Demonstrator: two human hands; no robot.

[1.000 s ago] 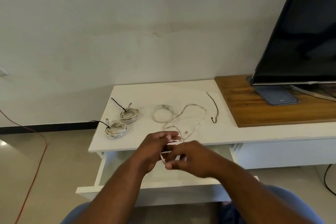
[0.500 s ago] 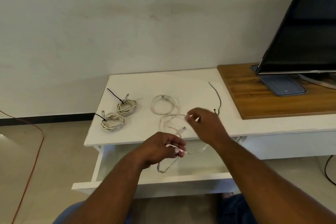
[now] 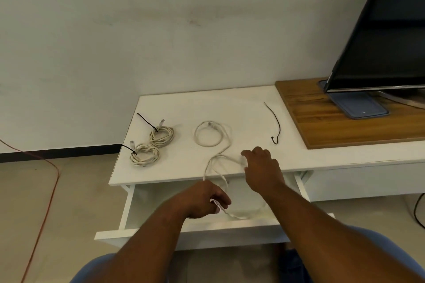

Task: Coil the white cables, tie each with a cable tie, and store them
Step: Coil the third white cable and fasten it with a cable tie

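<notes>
- White worktop (image 3: 230,103) against a plain wall carried the loose cable (image 3: 226,145). One flat loop lay at its far end, and the strand snaked back over the front edge into the open drawer (image 3: 184,234).
- That cable ran mostly front to back, ahead of both hands, and its uncoiled loop lay slightly nearer the right hand (image 3: 262,167).
- The left hand (image 3: 207,200) hung over the drawer, fingers curled round a stretch of the cable.
- The right hand sat at the front edge on the strand. Its back hid the fingertips, so whether it pinched could not be told.
- A black cable tie (image 3: 276,126) lay just beyond the right hand, well apart from the left.
- Two tied coils (image 3: 161,136) sat far left.
- The slack in the drawer was pale on white and hard to trace.
</notes>
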